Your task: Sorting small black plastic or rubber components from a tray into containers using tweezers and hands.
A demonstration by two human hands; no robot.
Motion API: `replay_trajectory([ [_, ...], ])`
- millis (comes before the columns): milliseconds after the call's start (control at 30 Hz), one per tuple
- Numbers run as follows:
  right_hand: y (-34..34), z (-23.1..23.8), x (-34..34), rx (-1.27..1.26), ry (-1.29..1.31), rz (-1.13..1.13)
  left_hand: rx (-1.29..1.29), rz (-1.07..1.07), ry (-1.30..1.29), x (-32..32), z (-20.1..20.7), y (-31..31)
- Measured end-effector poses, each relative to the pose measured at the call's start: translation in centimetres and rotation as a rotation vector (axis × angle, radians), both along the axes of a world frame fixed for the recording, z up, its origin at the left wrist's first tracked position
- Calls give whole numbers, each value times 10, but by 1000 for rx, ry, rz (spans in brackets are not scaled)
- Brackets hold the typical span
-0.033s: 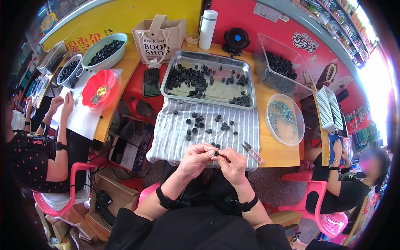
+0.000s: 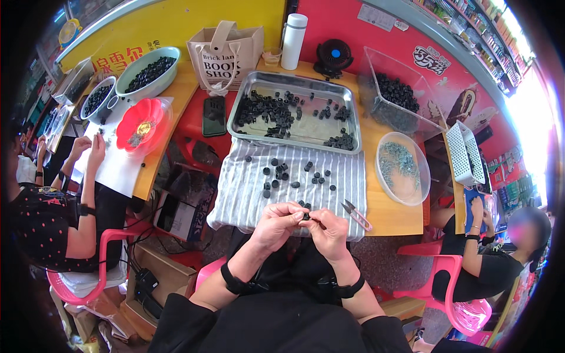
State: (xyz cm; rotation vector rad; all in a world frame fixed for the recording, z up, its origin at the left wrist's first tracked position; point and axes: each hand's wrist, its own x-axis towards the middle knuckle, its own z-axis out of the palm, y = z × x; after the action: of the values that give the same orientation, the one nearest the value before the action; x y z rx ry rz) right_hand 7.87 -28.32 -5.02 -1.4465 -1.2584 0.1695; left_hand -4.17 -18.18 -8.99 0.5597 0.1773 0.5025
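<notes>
Both my hands meet over the near edge of a grey-and-white striped cloth (image 2: pixel 235 194). Between their fingertips is a small black cap-like piece (image 2: pixel 306 216), partly hidden by the fingers. My left hand (image 2: pixel 276 226) pinches it from the left with thumb and forefinger. From the right, the closed fingers of my right hand (image 2: pixel 328 230) grip it as well. Just beyond the fingertips lie a couple of similar pieces (image 2: pixel 304 205), and several more black pieces (image 2: pixel 294 185) are scattered across the cloth. Thread snips (image 2: pixel 356 216) with a pink handle rest to the right of my right hand.
A metal tray (image 2: pixel 294 140) of black pieces stands beyond the cloth. On the right are a round tub (image 2: pixel 406 197) of small metallic parts and a clear bin (image 2: pixel 406 117) of black pieces. A phone (image 2: pixel 213 116) lies left of the tray. Co-workers sit on both sides.
My hands and the black piece stay in place. At the left, a co-worker's hand has shifted very slightly.
</notes>
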Motion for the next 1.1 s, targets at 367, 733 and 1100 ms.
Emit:
replay_trajectory([
  [367,-3,-1,2,-4,-94,-65,25,-12,20,8,6,-1],
  [733,-10,33,33,-78,-261,-124,35,-47,37,4,7,-1],
  [1100,62,104,167,-102,-154,-190,271,-189,81,-2,17,2],
])
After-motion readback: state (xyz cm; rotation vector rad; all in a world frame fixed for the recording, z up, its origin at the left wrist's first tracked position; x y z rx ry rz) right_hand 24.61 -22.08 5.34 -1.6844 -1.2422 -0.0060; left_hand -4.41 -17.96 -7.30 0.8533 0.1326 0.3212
